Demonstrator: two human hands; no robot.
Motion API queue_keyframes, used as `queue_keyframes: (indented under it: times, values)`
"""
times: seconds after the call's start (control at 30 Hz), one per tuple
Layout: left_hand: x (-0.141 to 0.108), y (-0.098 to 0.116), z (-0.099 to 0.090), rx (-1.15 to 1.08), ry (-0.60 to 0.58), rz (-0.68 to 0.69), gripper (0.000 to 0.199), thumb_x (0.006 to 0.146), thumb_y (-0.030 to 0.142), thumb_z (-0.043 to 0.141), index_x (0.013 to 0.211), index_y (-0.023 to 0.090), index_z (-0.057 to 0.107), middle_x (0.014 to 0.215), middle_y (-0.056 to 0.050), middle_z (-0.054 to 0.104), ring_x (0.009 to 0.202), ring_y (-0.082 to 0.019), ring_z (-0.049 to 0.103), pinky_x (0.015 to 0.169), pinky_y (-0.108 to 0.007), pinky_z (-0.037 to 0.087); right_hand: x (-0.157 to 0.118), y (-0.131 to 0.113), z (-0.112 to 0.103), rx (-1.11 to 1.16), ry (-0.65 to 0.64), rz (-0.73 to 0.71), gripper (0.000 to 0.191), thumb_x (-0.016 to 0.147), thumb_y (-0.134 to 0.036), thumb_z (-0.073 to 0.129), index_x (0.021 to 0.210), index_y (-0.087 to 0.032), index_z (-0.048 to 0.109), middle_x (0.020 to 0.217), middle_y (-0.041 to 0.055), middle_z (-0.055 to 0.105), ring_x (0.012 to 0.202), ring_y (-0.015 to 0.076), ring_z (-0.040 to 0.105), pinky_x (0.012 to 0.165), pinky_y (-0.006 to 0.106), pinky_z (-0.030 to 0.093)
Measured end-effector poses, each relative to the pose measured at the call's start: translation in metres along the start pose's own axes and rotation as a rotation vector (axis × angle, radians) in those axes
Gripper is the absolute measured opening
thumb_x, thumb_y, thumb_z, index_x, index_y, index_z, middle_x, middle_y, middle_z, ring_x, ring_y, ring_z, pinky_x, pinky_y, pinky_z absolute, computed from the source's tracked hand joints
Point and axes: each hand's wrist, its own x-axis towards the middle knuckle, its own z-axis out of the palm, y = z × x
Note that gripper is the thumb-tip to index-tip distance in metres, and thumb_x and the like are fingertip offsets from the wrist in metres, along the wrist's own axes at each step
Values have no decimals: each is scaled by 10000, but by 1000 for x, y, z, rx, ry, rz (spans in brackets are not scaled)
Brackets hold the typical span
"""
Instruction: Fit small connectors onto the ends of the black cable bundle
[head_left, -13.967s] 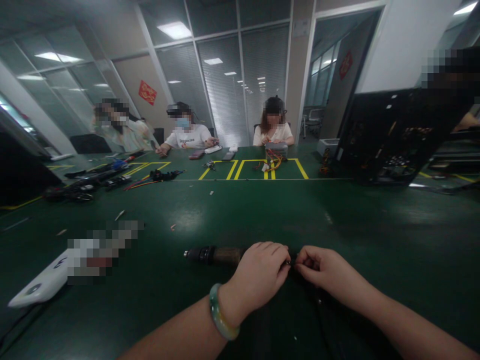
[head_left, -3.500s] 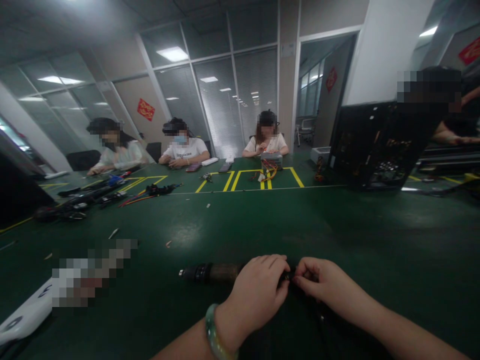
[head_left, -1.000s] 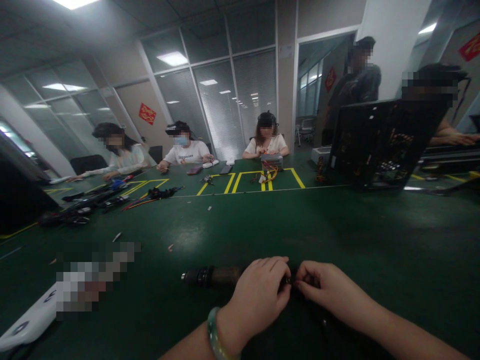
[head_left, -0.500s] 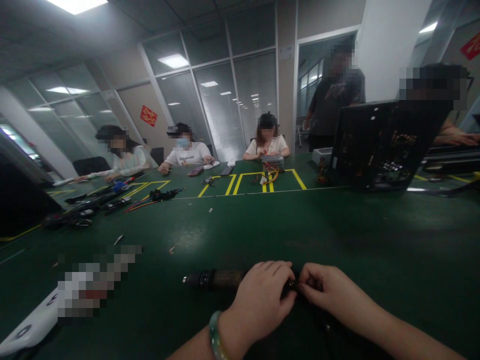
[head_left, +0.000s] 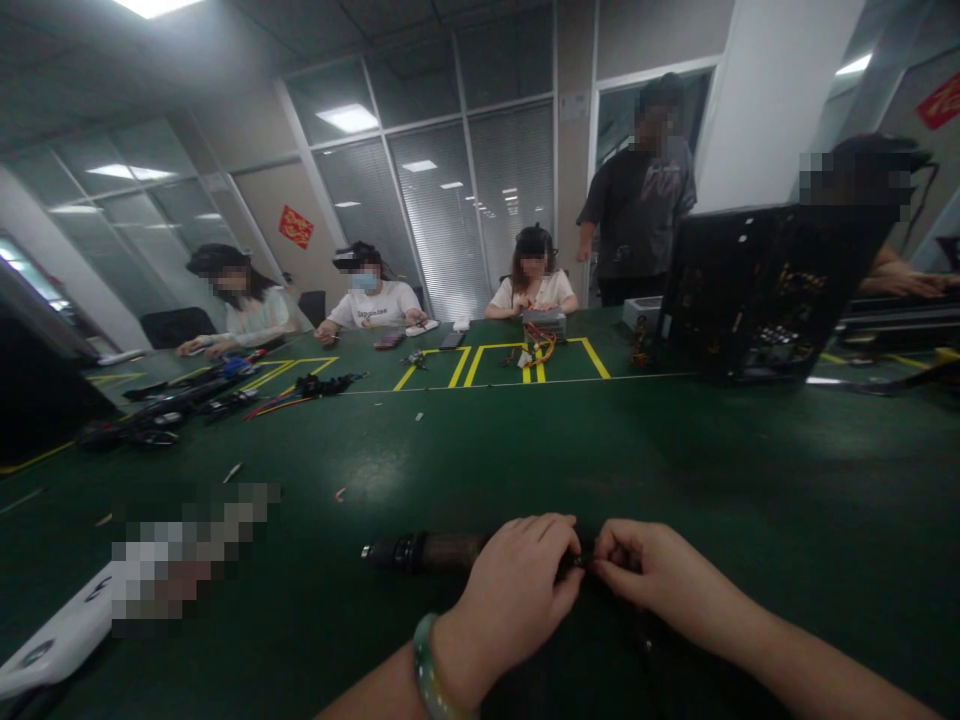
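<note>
A dark cylindrical tool with a metal tip at its left end lies on the green table. Its right part is covered by my left hand, whose fingers are wrapped round it; a green bangle is on that wrist. Just right of the tool's end, my right hand is closed in a pinch, thumb against fingers. Something small and dark shows between the two hands, too dim to make out.
A white device, partly blurred out, lies at the lower left. Cables and dark parts are at the back left. A black computer case stands back right. Several people are round the table.
Both hands stay nearly in place, with the fingertips a little shifted. The standing person at the back has moved left. The view has shifted slightly.
</note>
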Motion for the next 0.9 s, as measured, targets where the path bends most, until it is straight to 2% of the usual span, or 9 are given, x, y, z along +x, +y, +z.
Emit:
queue_keyframes:
  times: [0.17, 0.37, 0.57, 0.73, 0.9]
  values:
    - [0, 0, 0, 2, -11, 27, 134, 844, 147, 591, 950, 219, 554, 1143, -6, 618, 1051, -202, 571, 940, -382, 444, 0, 3, 1, -6, 5, -11, 131, 859, -284, 577, 794, -179, 618, 678, -25, 612, 611, 119, 547, 523, 181, 378]
    - [1, 1, 0, -9, 2, -3, 163, 825, 169, 616, 964, 212, 543, 1209, -27, 590, 1079, -220, 560, 933, -402, 450, -1, 4, 1, -12, 10, -7, 110, 853, -272, 584, 805, -183, 628, 699, -19, 634, 622, 123, 561, 528, 182, 386]
    - [0, 0, 1, 17, -8, 17, 169, 829, 127, 598, 959, 223, 548, 1204, -1, 596, 1084, -192, 559, 953, -373, 439, 0, 2, 3, -31, 27, -14, 112, 849, -269, 580, 792, -184, 625, 688, -21, 632, 614, 122, 559, 527, 185, 379]
    - [-1, -1, 3, 2, 8, -10, 196, 814, 178, 633, 982, 217, 542, 1245, -28, 576, 1116, -218, 544, 955, -397, 439, -1, 2, 3, -44, 43, -15, 110, 845, -260, 579, 784, -183, 628, 676, -24, 628, 614, 121, 559, 525, 182, 374]
    - [0, -1, 1, -11, -8, 17, 144, 840, 137, 596, 938, 232, 547, 1210, 10, 595, 1095, -193, 551, 959, -381, 429, 0, 4, 4, -40, 39, -11, 112, 849, -269, 581, 795, -184, 629, 685, -24, 632, 613, 120, 558, 523, 181, 373]
